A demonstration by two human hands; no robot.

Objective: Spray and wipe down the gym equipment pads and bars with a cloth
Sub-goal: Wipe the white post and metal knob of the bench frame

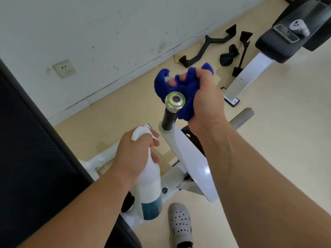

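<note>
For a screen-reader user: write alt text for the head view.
The right hand grips a blue cloth against the black handle bar of a white gym machine, while the left hand holds a white spray bottle. Black cable attachments lie by the wall.

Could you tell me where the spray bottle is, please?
The spray bottle is lower centre in the head view, held in the left grip, just left of the machine's white arm.

A small gym: a padded bench [279, 45] stands near the scuffed wall [89, 33], with cable handles [206, 51] on the floor along it.
</note>
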